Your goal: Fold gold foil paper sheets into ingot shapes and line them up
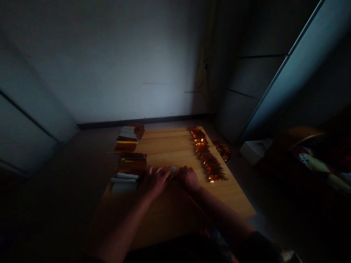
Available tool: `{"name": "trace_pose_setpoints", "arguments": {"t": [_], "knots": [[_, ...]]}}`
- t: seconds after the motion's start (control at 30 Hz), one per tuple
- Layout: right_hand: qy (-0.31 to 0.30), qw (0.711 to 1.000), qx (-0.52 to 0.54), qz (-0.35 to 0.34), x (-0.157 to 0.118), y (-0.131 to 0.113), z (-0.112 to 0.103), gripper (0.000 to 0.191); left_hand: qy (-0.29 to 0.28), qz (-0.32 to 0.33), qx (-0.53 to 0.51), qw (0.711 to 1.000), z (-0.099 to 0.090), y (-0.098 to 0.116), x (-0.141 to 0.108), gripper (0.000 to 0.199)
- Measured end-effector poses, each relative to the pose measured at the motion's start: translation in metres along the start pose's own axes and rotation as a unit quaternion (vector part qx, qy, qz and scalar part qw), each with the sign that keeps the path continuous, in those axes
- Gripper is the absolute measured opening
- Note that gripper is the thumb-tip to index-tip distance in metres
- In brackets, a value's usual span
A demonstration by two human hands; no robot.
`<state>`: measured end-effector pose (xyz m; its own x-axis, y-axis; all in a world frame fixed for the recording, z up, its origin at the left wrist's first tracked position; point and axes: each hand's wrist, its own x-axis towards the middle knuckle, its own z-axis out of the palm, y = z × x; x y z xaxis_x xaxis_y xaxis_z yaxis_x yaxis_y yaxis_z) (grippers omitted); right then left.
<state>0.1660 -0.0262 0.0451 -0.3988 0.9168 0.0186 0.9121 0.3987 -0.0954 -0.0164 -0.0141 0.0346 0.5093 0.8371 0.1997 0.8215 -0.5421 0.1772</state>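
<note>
The left hand and right hand are together near the middle of the wooden table, fingertips closed on a small pale piece. A row of gold foil folds runs toward the right edge; stacked foil and white strips line the left edge.

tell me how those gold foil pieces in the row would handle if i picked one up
The gold foil pieces look thin and crinkled, so each is probably very light and floppy, and may crease if pinched hard. Their glossy surface might feel a little slippery. They overlap in a row on the wooden board, so lifting one could well drag its neighbour along.
</note>
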Motion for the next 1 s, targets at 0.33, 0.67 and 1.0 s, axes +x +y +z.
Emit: {"name": "trace_pose_setpoints", "arguments": {"t": [0.33,0.67,1.0], "knots": [[0.011,0.999,0.026,0.028,0.004,-0.009,0.012,0.021,0.008,-0.002,0.024,1.0,0.009,-0.003,-0.002,0.038],[0.052,0.999,0.008,0.002,-0.009,-0.009,0.019,0.021,0.044,0.001,0.026,0.999,0.012,0.003,-0.002,0.04],[0.051,0.998,-0.006,0.018,-0.01,0.008,0.03,0.026,0.067,0.02,0.028,0.997,0.019,-0.003,-0.001,0.026]]}}
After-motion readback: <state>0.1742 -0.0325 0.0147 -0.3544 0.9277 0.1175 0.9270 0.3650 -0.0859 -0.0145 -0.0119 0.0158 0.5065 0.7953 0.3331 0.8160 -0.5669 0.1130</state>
